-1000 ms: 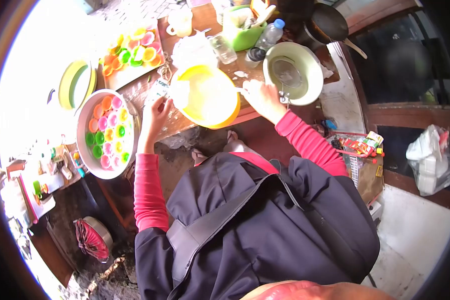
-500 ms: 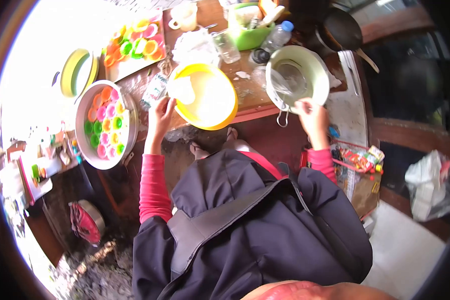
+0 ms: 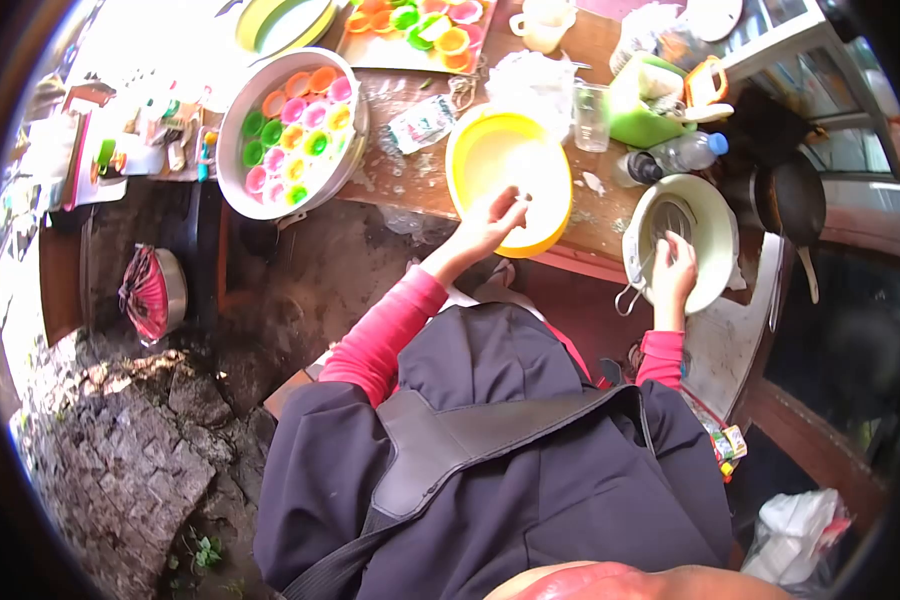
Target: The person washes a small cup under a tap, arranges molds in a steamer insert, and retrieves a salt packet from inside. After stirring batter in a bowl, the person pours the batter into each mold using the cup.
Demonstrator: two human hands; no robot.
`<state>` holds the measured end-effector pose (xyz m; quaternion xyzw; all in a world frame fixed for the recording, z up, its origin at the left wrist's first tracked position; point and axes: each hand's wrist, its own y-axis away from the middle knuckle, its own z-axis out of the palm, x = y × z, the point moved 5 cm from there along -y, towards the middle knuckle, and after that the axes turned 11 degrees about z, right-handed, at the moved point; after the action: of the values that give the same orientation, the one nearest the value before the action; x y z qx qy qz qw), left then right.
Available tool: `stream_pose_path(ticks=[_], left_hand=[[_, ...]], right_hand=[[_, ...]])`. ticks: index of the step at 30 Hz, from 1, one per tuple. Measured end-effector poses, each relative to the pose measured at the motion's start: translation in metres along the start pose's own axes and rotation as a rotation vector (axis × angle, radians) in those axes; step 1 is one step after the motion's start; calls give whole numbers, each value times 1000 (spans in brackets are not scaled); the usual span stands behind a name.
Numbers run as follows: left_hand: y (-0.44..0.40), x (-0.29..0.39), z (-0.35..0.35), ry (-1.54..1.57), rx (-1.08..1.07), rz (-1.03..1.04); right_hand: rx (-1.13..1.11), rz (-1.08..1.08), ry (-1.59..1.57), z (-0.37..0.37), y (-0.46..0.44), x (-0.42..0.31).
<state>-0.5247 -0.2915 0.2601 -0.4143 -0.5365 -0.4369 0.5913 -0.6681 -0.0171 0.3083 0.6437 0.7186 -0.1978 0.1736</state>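
My left hand (image 3: 495, 218) is over the near side of a yellow basin (image 3: 458, 165), fingers pinched together. A small whitish spot shows at its fingertips; what it is I cannot make out. Inside the basin is something pale, washed out by glare. My right hand (image 3: 675, 270) reaches over the near rim of a pale green bucket (image 3: 712, 250), fingers bent and closed. Just beyond its fingertips, a clear round container (image 3: 673, 215) lies in the bucket. Whether the fingers grip it is hidden. A thin wire loop (image 3: 625, 300) hangs at the bucket's left rim.
Left stands a round steamer pan (image 3: 358, 150) with several coloured cups in it. Behind are a tray (image 3: 360, 52) of more cups, a clear jar (image 3: 591, 118), a green container (image 3: 635, 125) and a bottle (image 3: 692, 152). A frying pan (image 3: 798, 195) hangs right.
The view has swung, so the table sits further right. My left hand has moved from the basin's left rim to over its near side. The right hand has gone further over the bucket.
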Motion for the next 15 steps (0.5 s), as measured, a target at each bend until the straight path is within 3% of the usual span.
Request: stream_pose_path(ticks=[1,5,8,11,15], left_hand=[[-1,-3,4,17,-8,11],[2,23,18,-188,-80,7],[4,23,23,-189,-167,325],[6,21,1,-404,-212,369],[23,38,-38,-304,-425,303]], right_hand=[[-104,32,-222,10,9,-33],[-347,-107,-552,63,50,-126],[-282,-7,-459,73,66,-162],[-141,-21,-375,83,72,-168],[-96,174,-286,119,67,-159]])
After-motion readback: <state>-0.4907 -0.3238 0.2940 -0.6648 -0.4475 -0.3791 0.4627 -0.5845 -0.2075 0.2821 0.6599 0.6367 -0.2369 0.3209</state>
